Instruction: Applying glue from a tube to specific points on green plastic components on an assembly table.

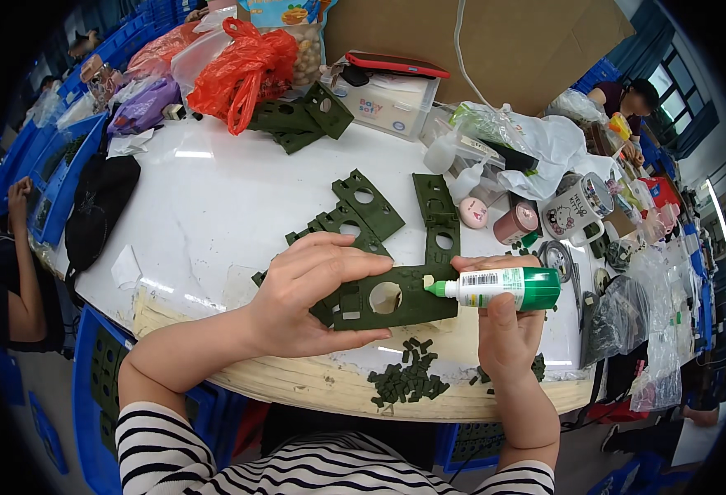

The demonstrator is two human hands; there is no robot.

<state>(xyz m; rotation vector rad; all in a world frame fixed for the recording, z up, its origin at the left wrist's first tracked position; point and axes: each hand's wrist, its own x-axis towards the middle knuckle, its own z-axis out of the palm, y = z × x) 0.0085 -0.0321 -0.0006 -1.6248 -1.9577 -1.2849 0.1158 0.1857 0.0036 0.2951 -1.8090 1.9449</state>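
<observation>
My left hand [297,280] grips a flat dark green plastic panel [420,307] by its left end, thumb at the near edge and fingers along the far edge. The panel has a large round hole. In my right hand [507,334] lies a white glue bottle [491,285] with a green base, tipped on its side. Its green nozzle points left and meets the panel, or hovers just over it, by a small pale spot. Similar green panels [373,213] lie beyond my hands. A heap of small dark green pieces [408,375] sits on the near table edge.
A red plastic bag [243,74] and more green panels [301,120] stand at the back. To the right are a white mug [569,214], a pink jar [515,224] and a tape roll [554,257]. A black cap [99,206] lies at left. Other people sit on both sides.
</observation>
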